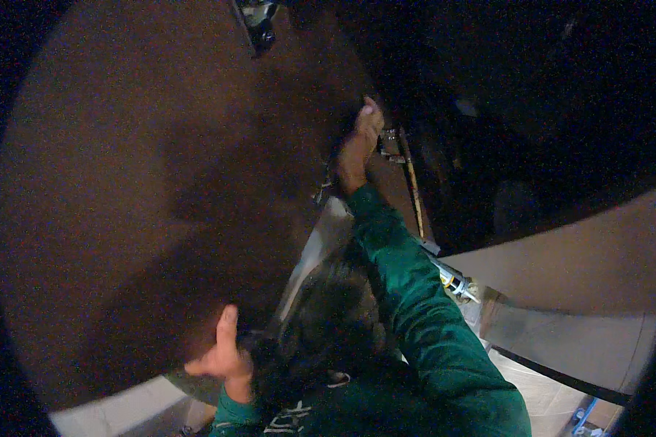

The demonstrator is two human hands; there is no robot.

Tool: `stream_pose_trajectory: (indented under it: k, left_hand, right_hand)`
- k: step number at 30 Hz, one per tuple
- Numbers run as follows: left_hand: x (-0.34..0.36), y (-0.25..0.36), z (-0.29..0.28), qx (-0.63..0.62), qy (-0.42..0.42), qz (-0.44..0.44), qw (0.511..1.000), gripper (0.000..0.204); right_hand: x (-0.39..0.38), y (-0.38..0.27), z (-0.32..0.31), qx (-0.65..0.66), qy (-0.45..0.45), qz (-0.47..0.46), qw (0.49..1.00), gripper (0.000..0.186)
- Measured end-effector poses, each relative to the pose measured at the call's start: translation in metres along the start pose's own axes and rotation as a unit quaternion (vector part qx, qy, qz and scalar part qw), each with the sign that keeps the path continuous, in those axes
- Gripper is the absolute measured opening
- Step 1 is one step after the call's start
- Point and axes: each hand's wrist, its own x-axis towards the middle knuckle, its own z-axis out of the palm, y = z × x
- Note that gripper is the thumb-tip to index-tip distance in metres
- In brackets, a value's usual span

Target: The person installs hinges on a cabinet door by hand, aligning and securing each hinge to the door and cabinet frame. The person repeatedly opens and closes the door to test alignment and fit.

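A large brown panel (pixel 102 211) fills the left of the dim, grainy view. Low against it is my left hand (pixel 226 357), its thumb pointing up and apart from the finger stretched to the left; nothing is in it. My right hand (pixel 363 138) reaches far up, at the panel's right edge beside a dark opening. Its fingers are blurred and partly in shadow, so their grip does not show. Below the right wrist, a pale grey strip (pixel 309 255) runs down the edge.
Right of my green sleeve lies a nozzled tube (pixel 454 280). A thin yellowish rod (pixel 413 182) borders the dark opening. Farther right, a curved light-brown panel (pixel 575 247) bulges out. A shiny metal piece (pixel 260 25) is at the top, a blue object (pixel 579 419) at the lower right.
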Motion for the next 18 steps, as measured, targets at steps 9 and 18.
stream_pose_trajectory:
  k: [9,18]
  left_hand:
    - [0.016,0.017,0.035,0.115,-0.108,0.142,0.977,0.016]
    - [0.010,0.027,0.043,0.133,-0.093,0.169,0.972,0.013]
  right_hand:
    - [-0.045,-0.027,-0.083,0.041,-0.254,0.222,0.940,0.053]
    - [-0.051,-0.005,-0.087,0.017,-0.372,0.177,0.911,0.089]
